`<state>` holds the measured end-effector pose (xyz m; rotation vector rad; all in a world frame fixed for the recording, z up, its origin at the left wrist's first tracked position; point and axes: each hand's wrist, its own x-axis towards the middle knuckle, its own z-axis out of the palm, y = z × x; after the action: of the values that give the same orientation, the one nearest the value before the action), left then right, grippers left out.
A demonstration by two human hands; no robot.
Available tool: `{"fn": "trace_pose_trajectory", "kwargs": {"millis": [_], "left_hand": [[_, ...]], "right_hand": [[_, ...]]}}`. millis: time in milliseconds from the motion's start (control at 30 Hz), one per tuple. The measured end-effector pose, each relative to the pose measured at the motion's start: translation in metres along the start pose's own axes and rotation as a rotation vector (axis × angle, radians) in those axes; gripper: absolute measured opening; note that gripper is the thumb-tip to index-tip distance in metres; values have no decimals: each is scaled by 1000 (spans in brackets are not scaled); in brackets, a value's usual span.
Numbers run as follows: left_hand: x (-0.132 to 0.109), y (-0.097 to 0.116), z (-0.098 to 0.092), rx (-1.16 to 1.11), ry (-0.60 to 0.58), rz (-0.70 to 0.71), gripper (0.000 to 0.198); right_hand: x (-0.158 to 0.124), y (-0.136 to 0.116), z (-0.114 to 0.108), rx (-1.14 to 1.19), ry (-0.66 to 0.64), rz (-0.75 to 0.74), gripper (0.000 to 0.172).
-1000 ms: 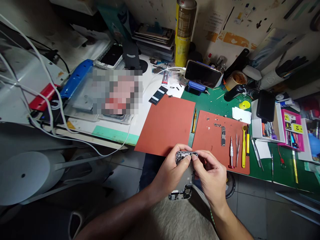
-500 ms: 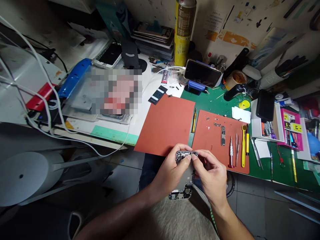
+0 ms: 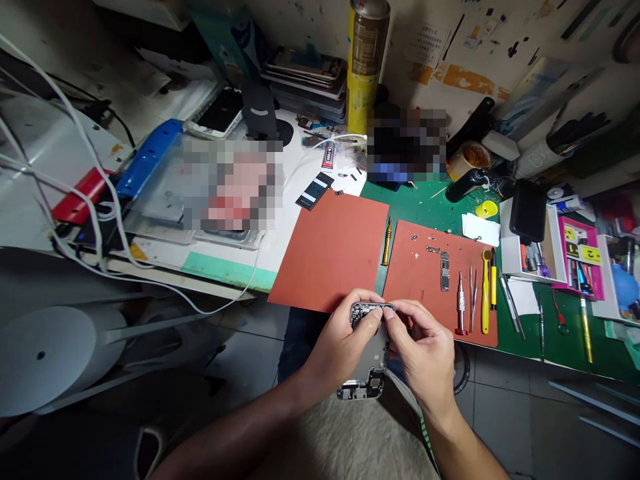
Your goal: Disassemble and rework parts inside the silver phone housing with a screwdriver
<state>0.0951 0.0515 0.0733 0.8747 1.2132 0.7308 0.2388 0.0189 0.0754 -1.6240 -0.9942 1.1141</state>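
An opened phone housing (image 3: pixel 373 360), grey with small parts showing inside, is held over my lap in front of the table edge. My left hand (image 3: pixel 345 337) is closed round its left side and top, the thumb pressed on the upper inside. At the upper right corner, my right hand (image 3: pixel 423 347) grips the housing, its thumb tip beside the left thumb. Any tiny part under the thumbs is hidden. Beyond the hands lie a bare red-brown mat (image 3: pixel 333 247) and a second mat (image 3: pixel 407 280) with a logic board (image 3: pixel 445 270).
A gold screwdriver (image 3: pixel 387 241) lies between the mats. A silver screwdriver (image 3: pixel 461 307), tweezers (image 3: pixel 473 300) and a yellow brush (image 3: pixel 486 293) lie at the right mat's edge. Further right are a white box (image 3: pixel 535 267) and pink tray (image 3: pixel 583 260). White cables (image 3: pixel 107 200) hang left.
The camera view has shifted very slightly. Both hands and the phone housing have stayed nearly still, with the same grip.
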Motion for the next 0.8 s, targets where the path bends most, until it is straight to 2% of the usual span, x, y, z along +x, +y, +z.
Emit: {"fn": "trace_pose_trajectory", "kwargs": {"millis": [167,667,800], "left_hand": [[1,1,0,74,19,2,28],[3,0,0,44,20,24,25],[3,1,0,-47,30,-53,28]], "right_hand": [[0,2,0,-19,4,-20,22],[0,1,1,-52,2,-27,22],[-2,4,-1,-15,-17,-3,28]]}}
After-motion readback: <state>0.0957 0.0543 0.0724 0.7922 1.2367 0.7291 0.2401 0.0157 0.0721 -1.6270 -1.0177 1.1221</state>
